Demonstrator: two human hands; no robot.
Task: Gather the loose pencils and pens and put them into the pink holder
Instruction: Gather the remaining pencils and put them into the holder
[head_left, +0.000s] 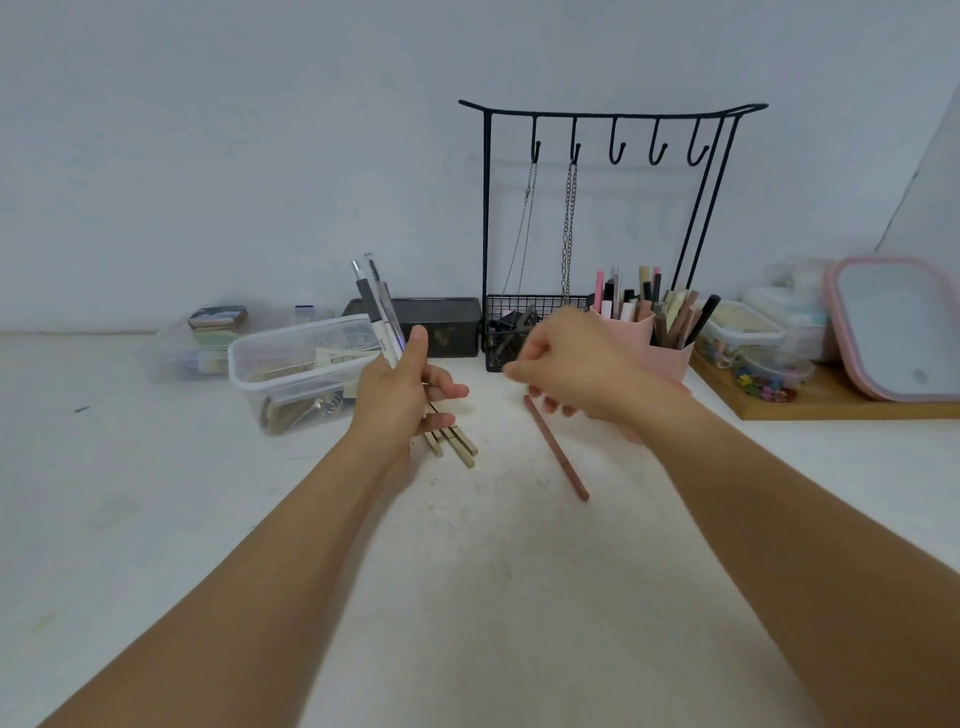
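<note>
Along the desk's (156, 519) far edge stand a clear tub (306, 374) at left, a dark box (436, 325) and a black hook rack (602, 208) with chains (568, 228) mid-edge, and a wooden board (841, 402) bearing small containers (743, 330) toward the right edge.

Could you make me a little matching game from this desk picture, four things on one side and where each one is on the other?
Things:
1. bundle of pens
2. brown pencil
3. pink holder
4. chains

Places:
A. hanging from hooks on the black rack
B. lying loose on the table
C. gripped in the left hand
D. standing behind the right hand, full of pens

Pairs: 1-C, 2-B, 3-D, 4-A
</note>
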